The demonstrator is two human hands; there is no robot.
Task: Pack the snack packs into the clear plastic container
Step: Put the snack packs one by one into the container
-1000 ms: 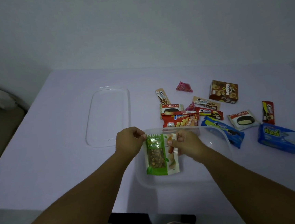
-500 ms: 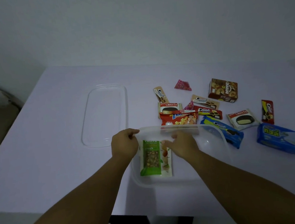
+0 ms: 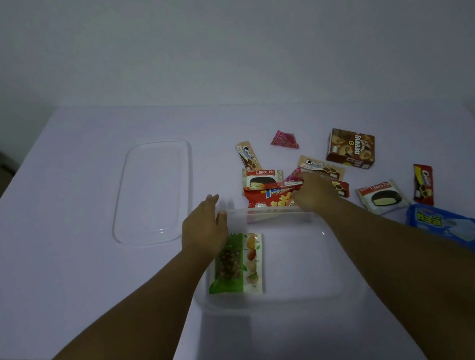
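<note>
The clear plastic container [image 3: 284, 302] sits at the table's near edge. A green and white nut pack [image 3: 238, 263] lies flat in its left half. My left hand [image 3: 203, 228] hovers over the container's far left corner, fingers apart and holding nothing. My right hand [image 3: 316, 191] reaches past the far rim and rests on the right end of a red potato snack pack [image 3: 269, 198]. Motion blur hides whether its fingers grip the pack. Several more snack packs lie scattered beyond and to the right.
The clear lid [image 3: 154, 193] lies flat to the left of the packs. A Choco Pie pack [image 3: 262, 177], a brown box [image 3: 350, 148], a second Choco Pie [image 3: 383, 198], a dark red bar [image 3: 423, 183] and a blue pack [image 3: 450, 227] lie on the white table.
Both hands let go of the green nut pack, which now lies in the container. My right hand moved forward onto the red snack pack; my left hand lifted and opened.
</note>
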